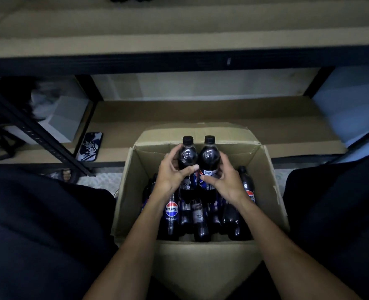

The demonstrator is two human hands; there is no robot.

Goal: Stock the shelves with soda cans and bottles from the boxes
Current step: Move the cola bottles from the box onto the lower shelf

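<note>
Between the person's knees an open cardboard box (272,191) sits on the floor, flaps folded out, just in front of a dark metal rack. The left hand (170,176) grips the left bottle (187,155) around its middle, fingers curled round the far side and thumb across the front. The right hand (224,180) grips the right bottle (209,155) the same way from the other side, thumb on the label. Both bottles are upright, side by side and close together, black caps up, held over the far half of the box; their lower ends are hidden behind the hands. Under them more bottles (171,211) of dark cola lie packed in the box, some showing a round red, white and blue Pepsi logo, and one leans by the right wall beside the right wrist. The lower shelf (179,118) beyond the box is lined with brown cardboard, and a phone (89,146) in a patterned case lies near its left front edge. The upper shelf (179,40), also cardboard-lined, crosses the top of the view, blurred. Dark trousers (38,224) fill both lower sides
</note>
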